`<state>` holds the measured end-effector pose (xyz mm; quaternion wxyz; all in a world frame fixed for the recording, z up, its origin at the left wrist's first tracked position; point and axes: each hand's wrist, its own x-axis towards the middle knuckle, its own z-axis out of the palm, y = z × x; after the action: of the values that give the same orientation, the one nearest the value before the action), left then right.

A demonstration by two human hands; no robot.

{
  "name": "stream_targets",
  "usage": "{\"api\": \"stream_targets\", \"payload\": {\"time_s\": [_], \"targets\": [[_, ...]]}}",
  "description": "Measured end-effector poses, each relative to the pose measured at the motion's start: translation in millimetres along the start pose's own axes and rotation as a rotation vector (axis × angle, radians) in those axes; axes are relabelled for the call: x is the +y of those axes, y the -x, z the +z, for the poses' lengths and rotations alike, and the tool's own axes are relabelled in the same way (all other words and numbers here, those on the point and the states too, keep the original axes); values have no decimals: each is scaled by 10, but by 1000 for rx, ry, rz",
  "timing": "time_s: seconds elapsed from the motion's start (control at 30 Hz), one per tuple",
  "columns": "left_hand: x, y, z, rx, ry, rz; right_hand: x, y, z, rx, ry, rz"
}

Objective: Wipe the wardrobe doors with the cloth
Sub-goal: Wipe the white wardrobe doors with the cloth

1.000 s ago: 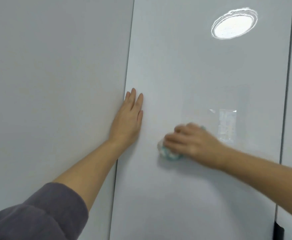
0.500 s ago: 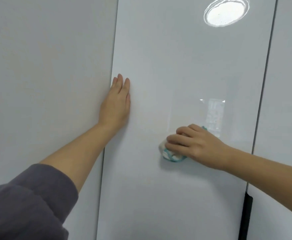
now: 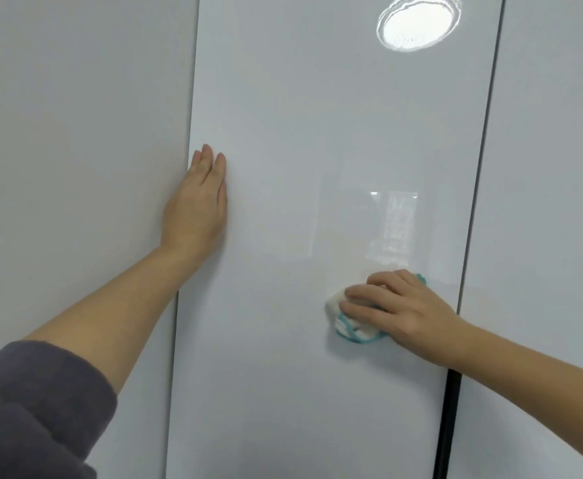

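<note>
Wardrobe doors: three tall flat panels side by side, pale grey-white, parted by thin dark vertical seams. Middle door (image 3: 300, 133): glossy, mirrors a round lamp near its top edge. Left door (image 3: 75, 133): duller surface. Right door (image 3: 552, 167): only partly in view. Cloth (image 3: 347, 326): small, white with teal edging, bunched into a wad. It is pressed against the middle door near its right edge, lower half of the visible panel, mostly covered by the right hand (image 3: 400, 305).

The white door (image 3: 317, 133) bears a cloth (image 3: 350, 331) in the right hand (image 3: 400, 305); up-left of that grip lies the left hand (image 3: 196, 209), flat.
</note>
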<state>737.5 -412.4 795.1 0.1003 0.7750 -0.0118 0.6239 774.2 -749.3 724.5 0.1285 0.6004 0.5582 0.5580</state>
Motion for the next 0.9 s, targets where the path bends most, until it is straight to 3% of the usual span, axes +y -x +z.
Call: {"api": "stream_targets", "payload": {"time_s": [0.1, 0.2, 0.3, 0.37, 0.5, 0.57, 0.63, 0.8, 0.9], "targets": [[-9, 30, 26, 12, 3, 3, 415, -150, -155, 61, 50, 91], [-26, 41, 54, 33, 6, 18, 884, -333, -374, 174, 117, 309], [-38, 74, 78, 35, 11, 12, 913, -376, -393, 224, 104, 444], [-46, 133, 84, 35, 10, 13, 677, -233, -287, 217, 74, 414], [-58, 200, 112, 48, 9, 24, 55, 315, -114, 33, 7, 91], [-70, 208, 125, 56, -5, 30, 121, 340, -178, -25, -6, 46], [-91, 208, 138, 57, -22, 45, 413, 188, -289, 28, 24, 119], [-140, 197, 132, 72, -49, 79, 864, -69, -552, 186, 21, 541], [-129, 193, 111, 65, -38, 67, 460, 174, -334, 81, -45, 478]]}}
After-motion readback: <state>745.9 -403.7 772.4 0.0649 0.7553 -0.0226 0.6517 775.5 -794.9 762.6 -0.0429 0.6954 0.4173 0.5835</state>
